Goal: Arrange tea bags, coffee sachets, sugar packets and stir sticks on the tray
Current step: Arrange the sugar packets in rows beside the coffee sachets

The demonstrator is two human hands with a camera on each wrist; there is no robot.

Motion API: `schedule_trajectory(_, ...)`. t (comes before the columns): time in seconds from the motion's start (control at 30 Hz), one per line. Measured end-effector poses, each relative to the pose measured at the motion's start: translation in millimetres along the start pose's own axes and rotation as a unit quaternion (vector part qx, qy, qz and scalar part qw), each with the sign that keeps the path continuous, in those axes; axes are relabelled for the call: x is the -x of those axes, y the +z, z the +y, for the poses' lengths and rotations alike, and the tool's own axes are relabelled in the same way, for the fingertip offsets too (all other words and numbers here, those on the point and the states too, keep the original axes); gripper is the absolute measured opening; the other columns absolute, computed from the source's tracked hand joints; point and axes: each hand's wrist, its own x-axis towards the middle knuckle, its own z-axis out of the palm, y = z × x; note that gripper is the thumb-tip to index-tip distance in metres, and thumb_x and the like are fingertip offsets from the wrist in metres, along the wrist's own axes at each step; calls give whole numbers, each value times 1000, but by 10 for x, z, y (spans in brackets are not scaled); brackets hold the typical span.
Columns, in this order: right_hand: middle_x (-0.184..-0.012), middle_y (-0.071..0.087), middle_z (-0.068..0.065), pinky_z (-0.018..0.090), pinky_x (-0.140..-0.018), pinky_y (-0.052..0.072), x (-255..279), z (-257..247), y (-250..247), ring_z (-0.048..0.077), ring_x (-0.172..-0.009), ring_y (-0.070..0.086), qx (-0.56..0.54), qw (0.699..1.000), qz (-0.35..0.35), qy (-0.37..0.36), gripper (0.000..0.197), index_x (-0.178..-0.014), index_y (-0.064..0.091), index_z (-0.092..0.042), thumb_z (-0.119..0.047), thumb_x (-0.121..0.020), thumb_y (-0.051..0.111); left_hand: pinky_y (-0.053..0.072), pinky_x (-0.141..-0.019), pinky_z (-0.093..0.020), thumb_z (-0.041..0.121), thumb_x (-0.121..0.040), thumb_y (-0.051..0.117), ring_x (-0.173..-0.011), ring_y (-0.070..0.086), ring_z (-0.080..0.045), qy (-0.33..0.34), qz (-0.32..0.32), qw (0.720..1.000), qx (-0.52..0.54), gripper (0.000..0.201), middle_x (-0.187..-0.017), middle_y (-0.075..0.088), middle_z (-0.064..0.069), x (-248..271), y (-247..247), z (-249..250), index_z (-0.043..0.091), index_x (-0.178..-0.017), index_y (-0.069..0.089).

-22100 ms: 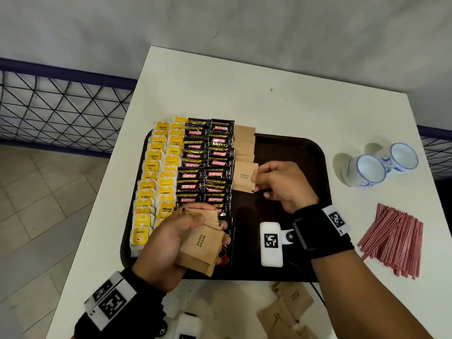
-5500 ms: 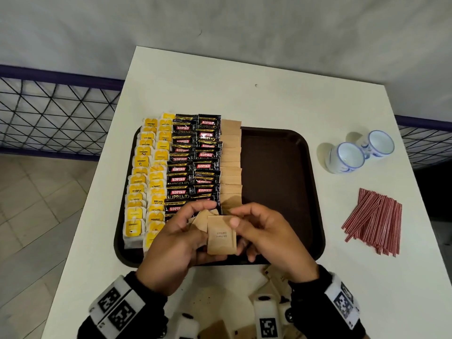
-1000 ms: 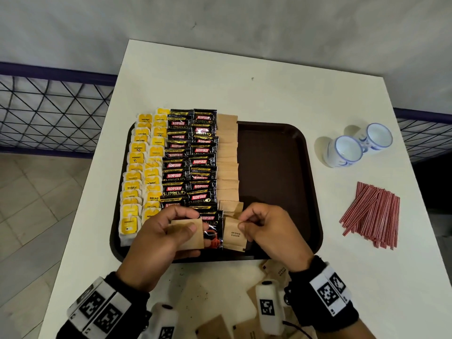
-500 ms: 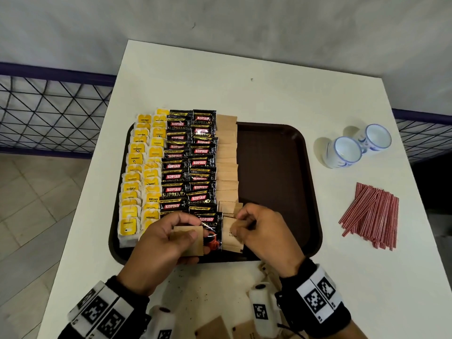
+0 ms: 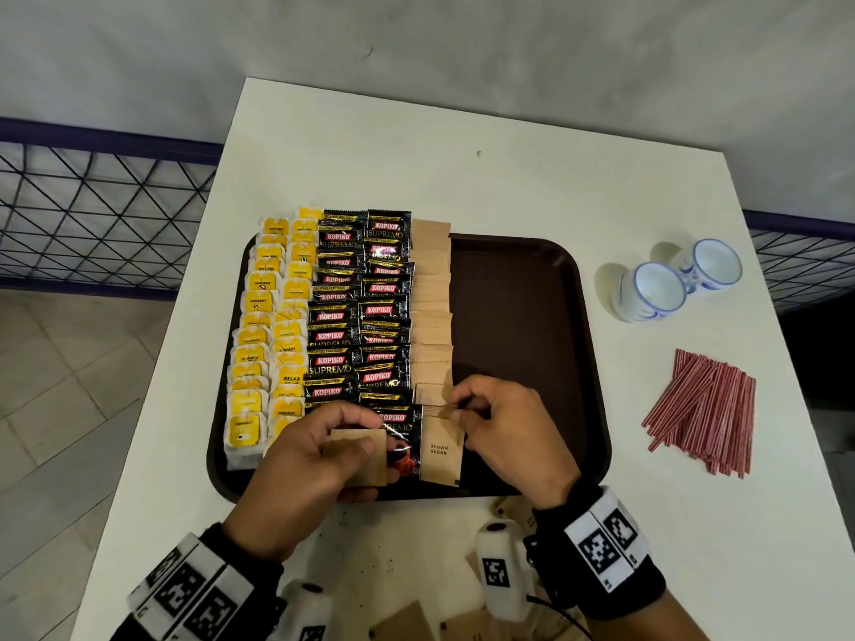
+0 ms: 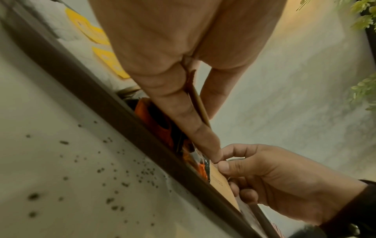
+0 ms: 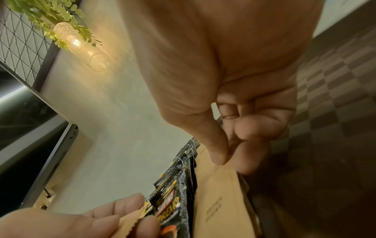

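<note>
Landmark: tray (image 5: 523, 316)
Tea bags (image 5: 259, 316): two columns at the tray's left edge; exact number cannot be told
Coffee sachets (image 5: 361, 312): two columns just right of the tea bags; overlapped, count unclear
Sugar packets (image 5: 430, 307): one overlapped column on the tray; one more in the left hand (image 5: 305, 460)
Cups (image 5: 652, 291): two, right of the tray
Stir sticks (image 5: 703, 409): one loose bundle right of the tray, too many to count
Hands: two
</note>
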Motion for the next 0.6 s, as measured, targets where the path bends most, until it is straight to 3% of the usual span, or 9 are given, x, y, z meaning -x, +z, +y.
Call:
schedule_trajectory(0.17,-76,68,-8,22,-62,51,-27,-19,14,4,-65,62,19,999,36,1,10,-95,68,-26,-21,-88,71,60,-67,-41,-3,-97,56,-83,77,-35,4,-1,1000,3,19,-100,77,-13,17,-17,10,9,-107,66)
schedule_trajectory(0.4,-86,68,-13,11,-69,49,-32,-38,39,-6,-82,61,24,999,32,-11,13,-92,68,-25,-13,-91,64,61,-71,-43,-4,-98,54,-85,77,-33,7,-12,1000,11,22,-101,78,-11,40,-17,57,11,-107,67)
schedule_trajectory(0.6,-88,66,-14,8,-71,46,35,-88,-6,-5,-84,61,6,998,58,-35,9,-93,67,-26,-19,-90,68,61,-74,-42,-7,-99,40,-97,74,-38,-22,-35,990,135,34,-106,75,-20,16,22,137,10,-115,65)
